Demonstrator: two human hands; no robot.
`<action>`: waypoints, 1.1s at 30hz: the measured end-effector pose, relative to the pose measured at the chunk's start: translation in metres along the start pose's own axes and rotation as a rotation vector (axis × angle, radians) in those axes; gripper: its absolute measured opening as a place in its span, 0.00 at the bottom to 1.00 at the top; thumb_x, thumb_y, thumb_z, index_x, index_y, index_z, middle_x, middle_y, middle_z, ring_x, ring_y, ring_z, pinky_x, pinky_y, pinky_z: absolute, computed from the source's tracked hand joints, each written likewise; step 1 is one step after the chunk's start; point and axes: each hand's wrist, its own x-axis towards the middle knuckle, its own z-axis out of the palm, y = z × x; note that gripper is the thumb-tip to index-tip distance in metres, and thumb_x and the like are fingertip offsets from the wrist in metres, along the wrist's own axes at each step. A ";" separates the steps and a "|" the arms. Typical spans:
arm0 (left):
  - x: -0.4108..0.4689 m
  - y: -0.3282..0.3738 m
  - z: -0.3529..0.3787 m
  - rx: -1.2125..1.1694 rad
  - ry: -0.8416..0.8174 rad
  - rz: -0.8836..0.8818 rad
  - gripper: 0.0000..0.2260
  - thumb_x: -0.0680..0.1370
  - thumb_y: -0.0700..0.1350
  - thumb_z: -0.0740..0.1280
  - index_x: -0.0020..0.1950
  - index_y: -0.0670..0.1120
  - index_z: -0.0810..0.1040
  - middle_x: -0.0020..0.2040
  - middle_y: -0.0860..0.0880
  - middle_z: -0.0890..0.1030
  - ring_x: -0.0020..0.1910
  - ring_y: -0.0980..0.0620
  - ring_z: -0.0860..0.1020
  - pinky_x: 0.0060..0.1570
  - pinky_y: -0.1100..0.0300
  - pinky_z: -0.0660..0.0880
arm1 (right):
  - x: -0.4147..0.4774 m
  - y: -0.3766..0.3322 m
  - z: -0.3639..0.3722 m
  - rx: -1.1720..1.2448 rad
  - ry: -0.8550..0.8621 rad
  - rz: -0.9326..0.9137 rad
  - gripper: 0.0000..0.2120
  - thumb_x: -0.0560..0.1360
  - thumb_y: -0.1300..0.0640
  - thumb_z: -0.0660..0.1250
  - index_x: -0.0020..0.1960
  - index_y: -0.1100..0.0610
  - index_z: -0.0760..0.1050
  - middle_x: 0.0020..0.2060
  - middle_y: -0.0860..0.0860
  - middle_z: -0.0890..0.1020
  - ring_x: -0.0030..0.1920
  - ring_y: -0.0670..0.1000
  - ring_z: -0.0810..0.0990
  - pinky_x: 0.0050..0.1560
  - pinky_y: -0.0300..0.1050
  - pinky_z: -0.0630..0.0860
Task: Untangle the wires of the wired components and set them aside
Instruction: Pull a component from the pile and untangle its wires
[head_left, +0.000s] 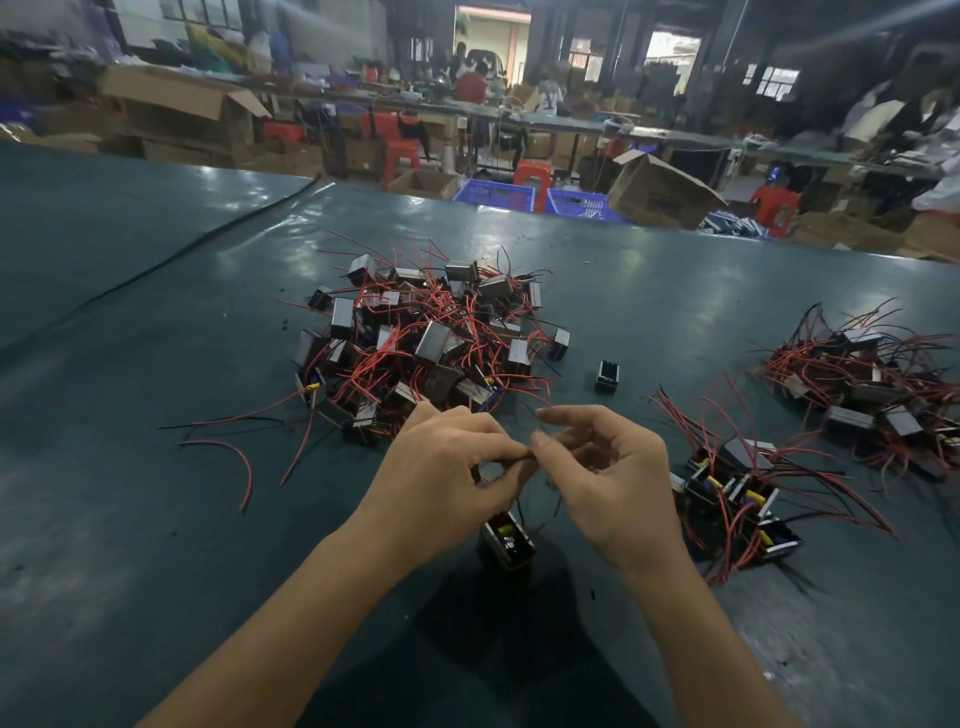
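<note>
Wired component (506, 540) is dangling just under my two hands, close over the green table (156, 519); I cannot tell whether it is touching. It is showing as a small dark boxy block with a yellow part inside its open top, and thin dark leads (519, 503) are running up from it.

I am judging the block light and rigid. The leads are looking soft, springy and easy to tear at the joint, so I am favouring a hold on the body for any pulling, with the wires only guided.

My left hand (447, 467) is pinching the leads under curled fingers, and my right hand (608, 467) is nipping them between thumb and forefinger, its other fingers loosely fanned.

Beyond, the tangled pile (426, 343) is sprawling in red and black wire. A lone component (607, 375) is sitting beside it, and the sorted groups (737, 493) are lying further right.
</note>
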 end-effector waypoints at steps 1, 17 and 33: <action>0.000 0.000 0.000 0.003 -0.010 -0.003 0.06 0.74 0.49 0.70 0.44 0.49 0.86 0.38 0.56 0.83 0.35 0.55 0.77 0.38 0.50 0.69 | 0.001 0.000 0.000 0.013 -0.001 0.036 0.09 0.72 0.65 0.73 0.43 0.51 0.81 0.32 0.53 0.82 0.29 0.47 0.78 0.30 0.37 0.76; 0.001 -0.002 -0.006 0.174 0.004 0.081 0.06 0.74 0.49 0.70 0.45 0.50 0.85 0.40 0.56 0.84 0.36 0.54 0.79 0.38 0.52 0.72 | 0.001 0.002 -0.002 0.004 -0.048 0.085 0.06 0.73 0.63 0.73 0.44 0.53 0.82 0.33 0.51 0.84 0.28 0.47 0.79 0.29 0.39 0.76; 0.001 -0.005 -0.005 -0.027 -0.015 -0.044 0.07 0.73 0.50 0.70 0.43 0.48 0.85 0.34 0.58 0.81 0.29 0.69 0.68 0.43 0.64 0.63 | -0.004 0.009 -0.002 -0.519 -0.021 -0.468 0.06 0.78 0.58 0.67 0.52 0.58 0.81 0.41 0.46 0.80 0.31 0.39 0.73 0.31 0.42 0.74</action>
